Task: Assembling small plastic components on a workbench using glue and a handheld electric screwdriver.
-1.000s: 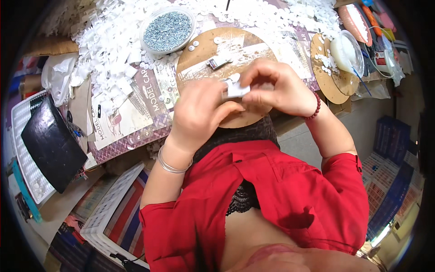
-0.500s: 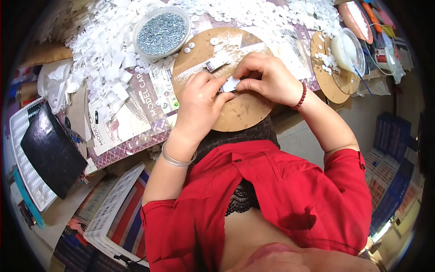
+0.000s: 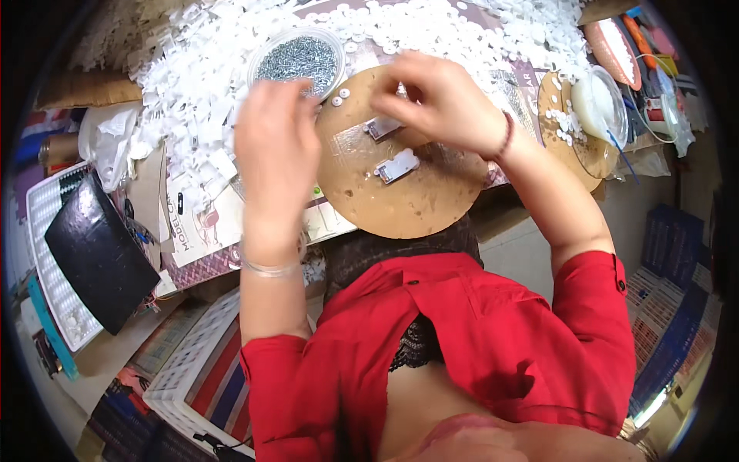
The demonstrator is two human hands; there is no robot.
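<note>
On a round brown board (image 3: pixel 416 212) lie two small white plastic parts with metallic ends: a nearer part (image 3: pixel 399 166) and a farther part (image 3: pixel 382 127), partly under my right hand. My left hand (image 3: pixel 279 146) is over the left side of the board, its fingers at the near rim of a clear round tub (image 3: pixel 254 68) of small silvery metal pins (image 3: pixel 300 58). Motion smears those fingers, so their grip is unclear. Above the far part of the board, my right hand (image 3: pixel 446 100) has its thumb and forefinger apart, with nothing visible between them.
Small white discs (image 3: pixel 340 97) lie on the board's far left edge. Heaps of white plastic pieces (image 3: pixel 188 100) and white discs (image 3: pixel 431 27) cover the table's back. To the right are another round board (image 3: pixel 554 138) and a tilted clear tub (image 3: pixel 596 104). A white basket (image 3: pixel 46 231) stands left.
Both hands have let go of the nearer white part, which now lies on the board. My left hand has moved left and away toward the pin tub; my right hand has moved farther away.
</note>
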